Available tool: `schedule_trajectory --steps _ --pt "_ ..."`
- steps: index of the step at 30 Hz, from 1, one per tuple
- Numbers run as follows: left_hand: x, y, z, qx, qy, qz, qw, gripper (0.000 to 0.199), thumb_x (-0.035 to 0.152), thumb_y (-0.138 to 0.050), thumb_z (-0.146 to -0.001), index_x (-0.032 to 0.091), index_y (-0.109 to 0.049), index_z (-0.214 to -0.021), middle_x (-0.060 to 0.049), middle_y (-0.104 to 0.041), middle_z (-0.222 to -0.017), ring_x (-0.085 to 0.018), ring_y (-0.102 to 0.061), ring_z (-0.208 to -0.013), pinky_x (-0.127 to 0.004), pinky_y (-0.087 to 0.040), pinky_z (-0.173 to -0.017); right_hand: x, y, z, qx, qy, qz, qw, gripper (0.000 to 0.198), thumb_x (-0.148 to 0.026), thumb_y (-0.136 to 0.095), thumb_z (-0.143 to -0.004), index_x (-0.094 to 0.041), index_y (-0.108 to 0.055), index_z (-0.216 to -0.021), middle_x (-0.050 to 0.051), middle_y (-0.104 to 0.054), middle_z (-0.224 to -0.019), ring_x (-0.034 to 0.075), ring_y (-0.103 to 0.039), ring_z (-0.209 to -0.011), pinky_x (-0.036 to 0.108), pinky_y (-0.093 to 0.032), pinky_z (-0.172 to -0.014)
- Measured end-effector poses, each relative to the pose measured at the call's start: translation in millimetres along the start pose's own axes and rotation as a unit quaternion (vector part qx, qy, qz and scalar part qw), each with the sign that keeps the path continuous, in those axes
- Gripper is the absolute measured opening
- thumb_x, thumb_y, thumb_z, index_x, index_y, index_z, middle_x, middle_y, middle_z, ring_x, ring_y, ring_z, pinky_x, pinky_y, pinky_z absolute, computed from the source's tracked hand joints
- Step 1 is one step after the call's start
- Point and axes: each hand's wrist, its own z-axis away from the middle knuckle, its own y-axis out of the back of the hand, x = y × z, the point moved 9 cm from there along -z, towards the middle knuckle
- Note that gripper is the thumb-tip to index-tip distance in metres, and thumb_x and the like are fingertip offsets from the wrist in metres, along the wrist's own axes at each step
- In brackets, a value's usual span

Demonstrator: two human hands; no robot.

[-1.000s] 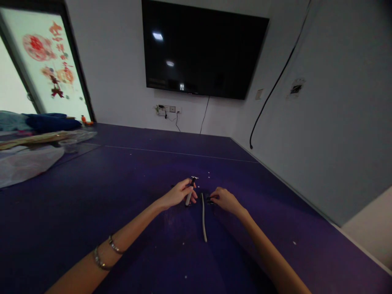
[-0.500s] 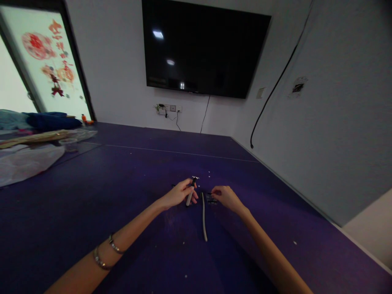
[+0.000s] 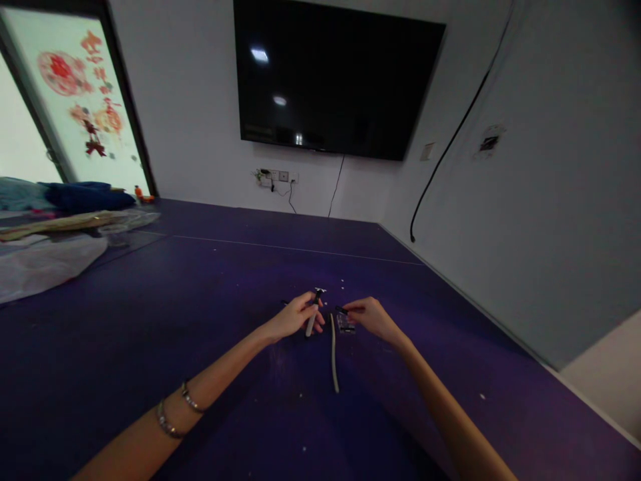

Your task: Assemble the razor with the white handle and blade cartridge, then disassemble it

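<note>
My left hand [image 3: 296,316] is closed around what looks like a razor [image 3: 311,322], with a pale grey handle, a black neck and a thin light crosspiece on top, held upright. My right hand [image 3: 371,316] pinches a small dark flat piece [image 3: 341,310], too small to name surely. Just below that piece lies a small clear case [image 3: 345,325] with dark parts in it. Between the hands a slim greenish-grey stick [image 3: 334,357] lies lengthwise on the purple surface [image 3: 230,401]. A dark thing shows partly behind my left hand.
Clear plastic bags [image 3: 55,264] and a blue cloth [image 3: 87,197] lie at the far left. A black television [image 3: 335,80] hangs on the wall ahead. From the right wall hangs a black cable [image 3: 445,150]. Small white bits dot the surface.
My right hand has lifted slightly with the small dark piece, up from the clear case, which now shows more fully. The left hand keeps the razor nearly still.
</note>
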Motion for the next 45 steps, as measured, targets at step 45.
schedule_trajectory --steps 45 --pt "1.3 -6.6 11.2 0.17 -0.133 -0.192 0.957 0.03 0.033 -0.064 -0.07 0.02 -0.038 -0.072 0.008 -0.047 -0.054 -0.009 -0.048 -0.05 -0.02 -0.033 -0.048 -111.7 14.9 39.8 0.071 0.212 0.04 0.974 0.022 -0.016 -0.054 -0.078 -0.02 -0.069 -0.092 0.005 -0.07 -0.087 0.018 -0.065 -0.078 0.03 -0.051 -0.069"
